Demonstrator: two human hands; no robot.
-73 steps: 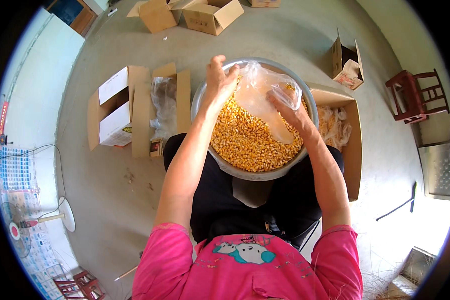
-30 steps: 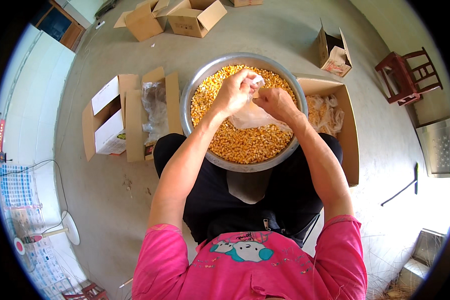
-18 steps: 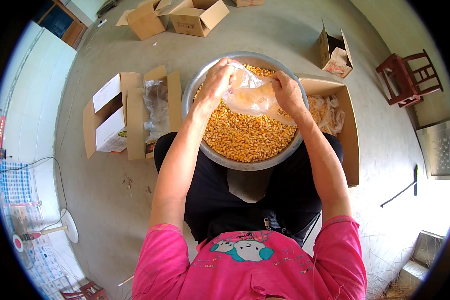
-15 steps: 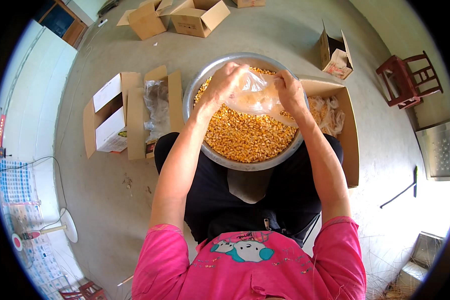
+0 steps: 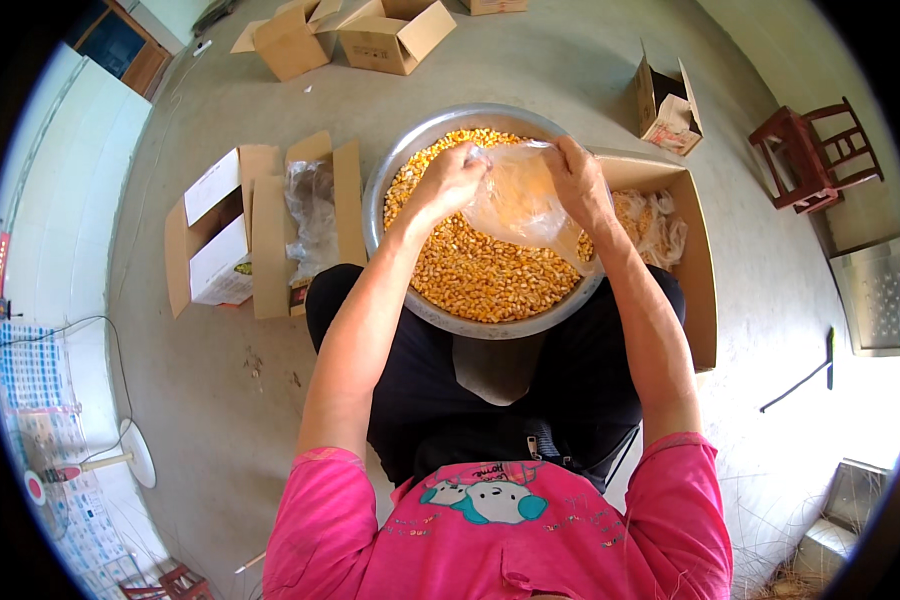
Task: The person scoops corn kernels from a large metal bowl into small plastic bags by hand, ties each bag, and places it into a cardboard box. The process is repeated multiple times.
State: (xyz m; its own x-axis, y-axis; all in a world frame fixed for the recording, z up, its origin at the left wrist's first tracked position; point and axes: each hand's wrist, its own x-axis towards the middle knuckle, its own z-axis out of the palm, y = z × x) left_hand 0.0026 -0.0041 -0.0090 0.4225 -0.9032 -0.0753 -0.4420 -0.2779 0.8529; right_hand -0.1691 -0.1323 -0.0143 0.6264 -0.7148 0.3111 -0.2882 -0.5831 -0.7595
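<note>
A wide metal basin [image 5: 390, 185] full of yellow corn kernels [image 5: 495, 280] rests at my knees. Over the kernels I hold a clear plastic bag [image 5: 518, 200] by its upper edge. My left hand [image 5: 452, 180] pinches one side of it, and my right hand [image 5: 578, 185] grips the other side. The bag hangs down between them, its lower part over the corn; a few kernels show at its lower right corner. Right of the basin stands an open cardboard box [image 5: 703, 260] with filled plastic bags [image 5: 652, 228] inside.
Left of the basin are an open box [image 5: 350, 200] with clear plastic [image 5: 313, 215] in it and a white-and-brown box [image 5: 220, 260]. More cartons [image 5: 395, 45] stand at the far side. A carton [image 5: 670, 115] and a wooden chair [image 5: 810, 155] are at the right. A fan [image 5: 135, 452] stands left.
The plastic bag has been spread flatter between my hands. My left hand has moved slightly down and left, uncovering more kernels at the back of the basin.
</note>
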